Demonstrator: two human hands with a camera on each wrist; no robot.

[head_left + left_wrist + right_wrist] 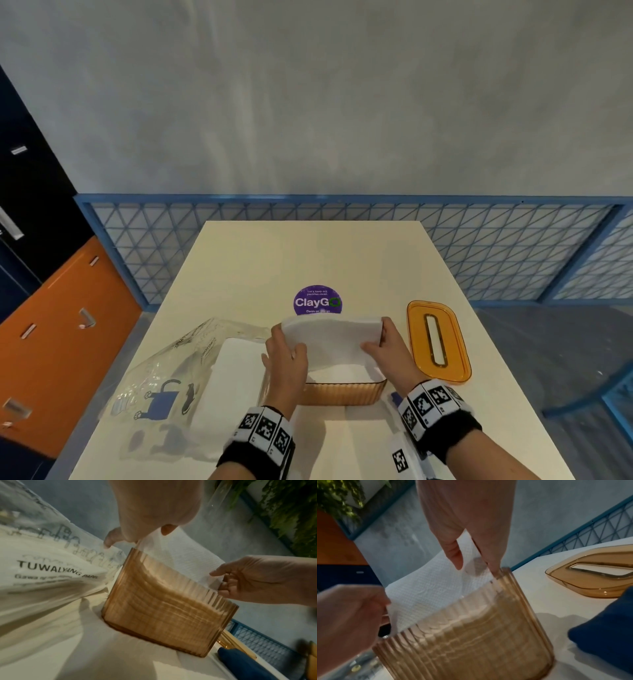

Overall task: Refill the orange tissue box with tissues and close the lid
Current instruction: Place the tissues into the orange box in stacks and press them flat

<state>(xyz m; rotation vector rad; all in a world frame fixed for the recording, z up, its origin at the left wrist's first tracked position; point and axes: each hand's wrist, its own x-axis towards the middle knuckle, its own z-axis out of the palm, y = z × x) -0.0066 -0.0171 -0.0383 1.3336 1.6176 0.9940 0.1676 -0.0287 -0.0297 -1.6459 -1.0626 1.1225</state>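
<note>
The orange ribbed tissue box [342, 392] stands open on the table near the front edge. A bowed stack of white tissues [330, 339] sits partly inside its top. My left hand [286, 346] pinches the stack's left end and my right hand [385, 342] pinches its right end. In the left wrist view the tissues [181, 557] rise above the box [163, 608] rim. The right wrist view shows my thumb and fingers [457, 555] clamping the tissues [433, 591] over the box [471, 635]. The orange slotted lid [438, 341] lies flat to the right of the box.
A clear plastic tissue pack [178, 370], still holding white tissues, lies left of the box and touches it. A purple round sticker [318, 301] is on the table behind. A dark blue object [607, 635] lies at the front right. Blue mesh railing [513, 246] borders the table.
</note>
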